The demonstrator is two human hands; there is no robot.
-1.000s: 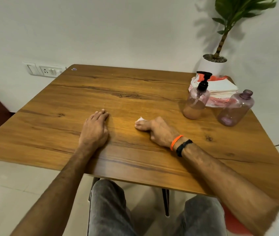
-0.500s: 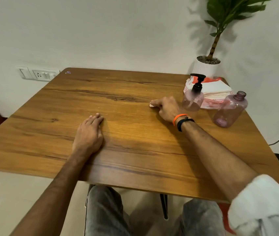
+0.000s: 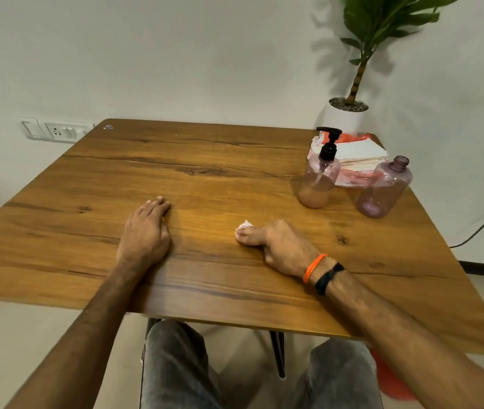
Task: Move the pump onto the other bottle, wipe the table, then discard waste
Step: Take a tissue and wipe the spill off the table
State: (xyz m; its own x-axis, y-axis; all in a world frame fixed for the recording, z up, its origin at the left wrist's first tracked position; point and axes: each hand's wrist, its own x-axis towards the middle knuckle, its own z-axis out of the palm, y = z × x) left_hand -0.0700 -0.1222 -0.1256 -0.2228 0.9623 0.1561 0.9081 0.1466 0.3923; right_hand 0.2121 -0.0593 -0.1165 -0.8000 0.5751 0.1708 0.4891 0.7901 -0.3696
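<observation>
My right hand presses a small white tissue against the wooden table near its middle; only a corner of the tissue shows past my fingertips. My left hand lies flat on the table, palm down, holding nothing. At the far right stands a pink bottle with a black pump on it and some liquid at the bottom. Beside it, to the right, an uncapped purple bottle stands open at the neck.
A pack of white tissues in a red and white wrapper lies behind the bottles. A potted plant stands in the back right corner. A wall socket is at the left, a black cable at the right.
My right hand slid with the tissue from near the pump bottle back toward me, to the table's middle. My left hand stayed flat in place.
</observation>
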